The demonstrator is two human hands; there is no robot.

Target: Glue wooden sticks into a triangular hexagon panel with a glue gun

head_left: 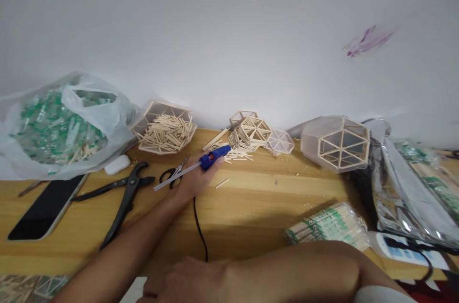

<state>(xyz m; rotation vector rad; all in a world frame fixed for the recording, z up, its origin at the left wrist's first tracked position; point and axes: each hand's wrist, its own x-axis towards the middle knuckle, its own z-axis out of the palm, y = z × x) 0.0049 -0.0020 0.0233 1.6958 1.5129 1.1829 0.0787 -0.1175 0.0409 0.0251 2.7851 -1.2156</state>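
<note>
My left hand [201,176] is wrapped round a blue hot glue gun [216,156], held over the table with its nozzle toward the wall. A long translucent glue stick [175,176] juts from its back end, and a black cord [199,226] hangs below. Beyond the gun lie loose cut wooden sticks [238,152] and small hexagonal stick frames [256,128]. My right hand [186,281] is low at the bottom edge, my forearm crossing from the right. Its fingers are blurred and partly cut off, beside a white flat thing [134,289]; whether it grips anything does not show.
Scissors [174,174], black pliers [131,186] and a phone [46,210] lie left, before a plastic bag [118,121] of wrappers. A stick-filled hexagonal box [154,107] stands behind. To the right are a covered hexagonal frame [317,143], packaged chopsticks [330,224] and a power strip [412,253].
</note>
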